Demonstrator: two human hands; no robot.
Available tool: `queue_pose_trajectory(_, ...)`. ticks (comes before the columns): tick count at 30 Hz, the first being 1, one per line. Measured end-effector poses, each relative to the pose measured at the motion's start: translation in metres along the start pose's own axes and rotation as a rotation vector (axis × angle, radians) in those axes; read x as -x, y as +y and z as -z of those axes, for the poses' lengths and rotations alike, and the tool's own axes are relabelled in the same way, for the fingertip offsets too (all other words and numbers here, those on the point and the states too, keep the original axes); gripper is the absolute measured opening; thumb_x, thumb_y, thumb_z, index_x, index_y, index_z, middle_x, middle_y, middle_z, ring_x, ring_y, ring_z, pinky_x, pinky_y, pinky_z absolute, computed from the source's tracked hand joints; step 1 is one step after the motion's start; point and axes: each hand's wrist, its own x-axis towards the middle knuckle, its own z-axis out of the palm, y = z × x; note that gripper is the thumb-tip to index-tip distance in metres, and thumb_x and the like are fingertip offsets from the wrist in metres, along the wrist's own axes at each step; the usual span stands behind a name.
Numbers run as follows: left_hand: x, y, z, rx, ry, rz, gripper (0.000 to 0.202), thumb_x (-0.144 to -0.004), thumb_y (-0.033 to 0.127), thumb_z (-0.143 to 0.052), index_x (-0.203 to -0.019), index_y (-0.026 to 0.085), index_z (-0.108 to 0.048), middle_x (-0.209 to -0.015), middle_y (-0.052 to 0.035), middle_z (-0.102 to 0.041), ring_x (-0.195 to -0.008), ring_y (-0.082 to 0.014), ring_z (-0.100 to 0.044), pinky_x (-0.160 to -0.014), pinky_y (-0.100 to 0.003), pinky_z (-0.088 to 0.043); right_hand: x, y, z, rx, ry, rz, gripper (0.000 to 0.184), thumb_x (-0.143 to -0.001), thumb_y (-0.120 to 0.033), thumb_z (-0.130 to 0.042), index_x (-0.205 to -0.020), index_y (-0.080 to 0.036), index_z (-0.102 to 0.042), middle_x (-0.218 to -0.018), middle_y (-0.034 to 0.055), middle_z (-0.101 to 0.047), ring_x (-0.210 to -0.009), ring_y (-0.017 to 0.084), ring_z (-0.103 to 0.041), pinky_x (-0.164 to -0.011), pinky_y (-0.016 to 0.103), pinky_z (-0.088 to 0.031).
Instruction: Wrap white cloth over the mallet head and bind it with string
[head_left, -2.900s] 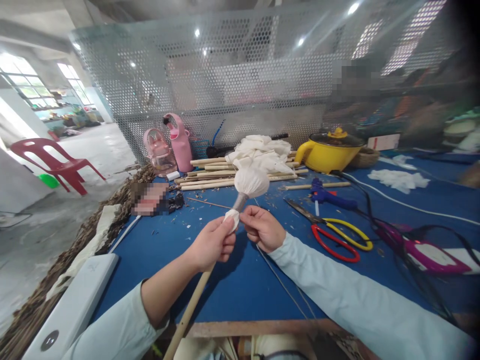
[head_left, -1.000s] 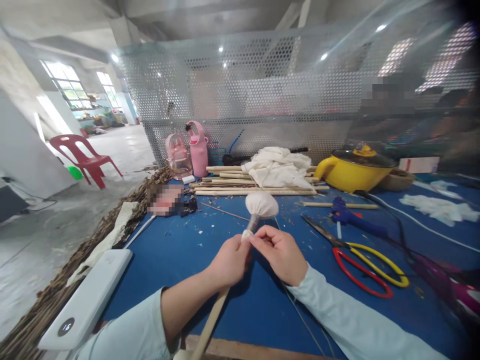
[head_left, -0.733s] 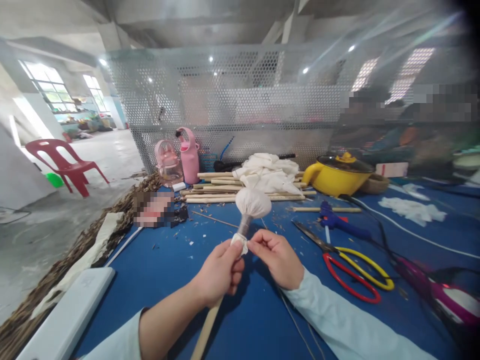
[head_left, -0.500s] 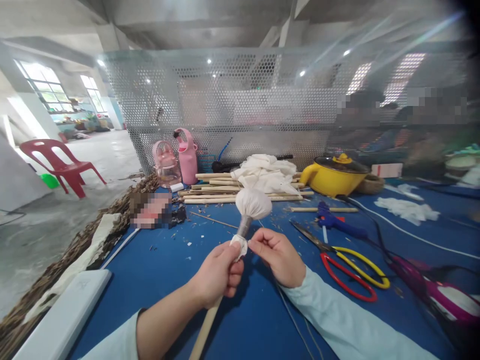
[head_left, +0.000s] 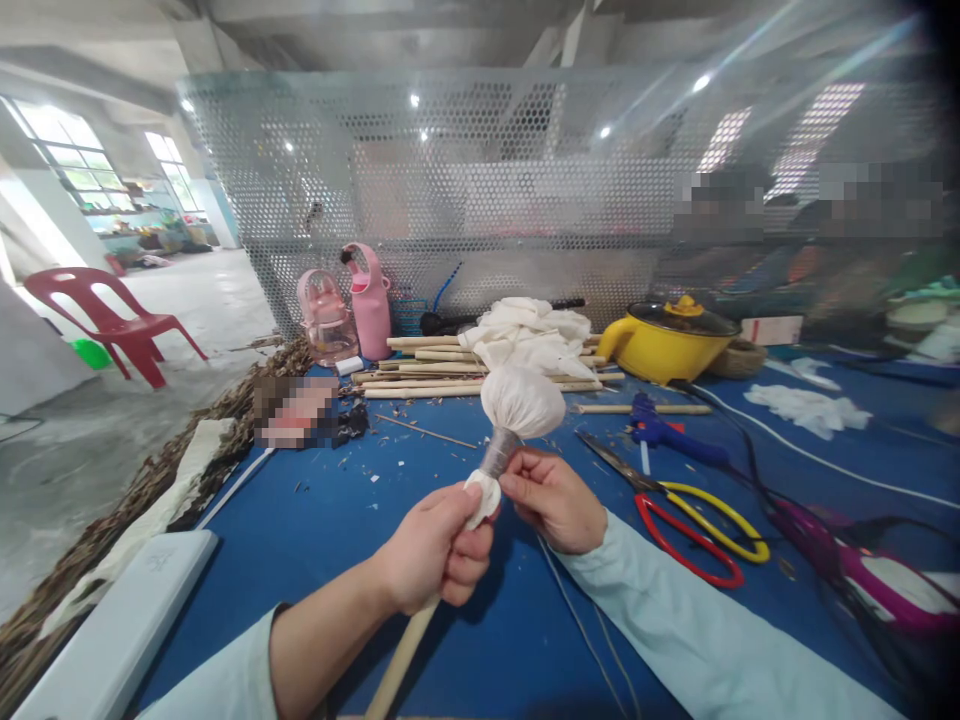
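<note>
A wooden stick point(head_left: 403, 660) rises from the lower edge, with a round head of white gathered cloth point(head_left: 523, 402) at its upper end. Grey thread point(head_left: 498, 452) is wound round the neck below this head. My left hand point(head_left: 435, 545) is closed around the stick, its thumb pressing a white cloth flap point(head_left: 482, 498) under the winding. Close by on the right, my right hand point(head_left: 559, 497) is pinched beside the bound neck. A loose grey thread point(head_left: 574, 610) trails down from under it; its fingertips partly hide what they pinch.
Open scissors point(head_left: 660, 487), a blue glue gun point(head_left: 667, 437) and a magenta-and-white tool point(head_left: 862, 570) lie to the right. Behind are wooden sticks point(head_left: 420, 380), white cloth point(head_left: 525, 335), a yellow pot point(head_left: 660, 350) and a pink bottle point(head_left: 371, 320). A white box point(head_left: 127, 620) lies left.
The cloth head has shifted slightly right and nearer, and my right hand has moved closer to the bound neck. The camera view has shifted a little.
</note>
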Motion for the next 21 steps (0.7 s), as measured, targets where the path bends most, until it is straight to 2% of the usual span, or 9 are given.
queue_pose_trajectory(4,0.006,0.005,0.005,0.118,-0.183,0.116,0.031,-0.082,0.051,-0.043,-0.075,0.021,-0.04,-0.048,0.0094,-0.019,-0.036,-0.0027,-0.004,-0.03,-0.013,-0.008,0.001,0.001,-0.005,-0.096,-0.028,-0.023,0.043,-0.057,-0.047,-0.075,-0.081,-0.018,-0.054,-0.052,-0.0067,-0.045,-0.034,0.003,-0.025,-0.033,0.019,-0.015)
queue_pose_trajectory(7,0.009,0.008,0.009,0.226,-0.224,0.251,0.031,-0.083,0.049,-0.041,-0.071,0.021,-0.039,-0.048,0.0093,-0.015,-0.036,-0.0022,0.001,-0.031,-0.013,-0.003,0.005,0.0,-0.009,-0.074,-0.081,-0.079,0.052,-0.057,-0.05,-0.073,-0.095,-0.019,-0.056,-0.054,-0.0053,-0.048,-0.035,0.004,-0.028,-0.033,0.019,-0.017)
queue_pose_trajectory(10,0.006,0.007,0.012,0.286,-0.238,0.288,0.031,-0.083,0.047,-0.04,-0.069,0.02,-0.039,-0.047,0.0094,-0.016,-0.034,-0.0018,-0.001,-0.03,-0.013,-0.004,0.005,-0.001,-0.008,-0.069,-0.111,-0.095,0.048,-0.059,-0.051,-0.072,-0.089,-0.016,-0.057,-0.05,-0.0059,-0.046,-0.033,0.003,-0.025,-0.033,0.019,-0.015)
queue_pose_trajectory(12,-0.001,0.003,0.015,0.244,-0.233,0.282,0.035,-0.083,0.051,-0.036,-0.07,0.019,-0.042,-0.046,0.0079,-0.024,-0.031,-0.0028,-0.012,-0.029,-0.014,-0.013,0.003,0.001,-0.006,-0.075,-0.095,-0.091,0.044,-0.061,-0.05,-0.071,-0.083,-0.014,-0.055,-0.043,-0.0085,-0.039,-0.032,0.002,-0.021,-0.032,0.018,-0.014)
queue_pose_trajectory(14,-0.01,-0.002,0.019,0.105,-0.127,0.227,0.048,-0.082,0.061,-0.029,-0.076,0.017,-0.047,-0.05,0.0038,-0.038,-0.033,-0.0062,-0.032,-0.031,-0.017,-0.027,-0.001,0.004,-0.002,-0.055,-0.063,-0.097,0.041,-0.063,-0.049,-0.07,-0.076,-0.014,-0.052,-0.039,-0.0103,-0.034,-0.03,0.002,-0.02,-0.031,0.018,-0.013)
queue_pose_trajectory(17,-0.021,-0.007,0.029,-0.207,0.199,-0.024,0.058,-0.081,0.067,-0.026,-0.091,0.015,-0.05,-0.069,-0.0038,-0.056,-0.053,-0.0126,-0.053,-0.047,-0.024,-0.043,-0.006,0.007,0.004,-0.005,-0.015,-0.117,0.04,-0.062,-0.048,-0.07,-0.069,-0.015,-0.048,-0.036,-0.0108,-0.033,-0.029,0.003,-0.021,-0.03,0.018,-0.012)
queue_pose_trajectory(19,-0.023,-0.005,0.031,-0.37,0.42,-0.251,0.053,-0.083,0.062,-0.03,-0.1,0.015,-0.049,-0.088,-0.0075,-0.06,-0.072,-0.0155,-0.058,-0.062,-0.028,-0.047,-0.007,0.008,0.004,0.004,0.007,-0.148,0.04,-0.061,-0.048,-0.071,-0.067,-0.016,-0.047,-0.035,-0.0117,-0.03,-0.028,0.003,-0.02,-0.029,0.019,-0.011)
queue_pose_trajectory(21,-0.021,0.0,0.026,-0.518,0.565,-0.437,0.05,-0.085,0.056,-0.033,-0.109,0.016,-0.048,-0.107,-0.0107,-0.057,-0.095,-0.019,-0.056,-0.08,-0.032,-0.045,-0.007,0.009,0.002,-0.002,0.023,-0.185,0.041,-0.059,-0.048,-0.071,-0.065,-0.018,-0.045,-0.033,-0.0127,-0.027,-0.027,0.003,-0.018,-0.028,0.019,-0.008)
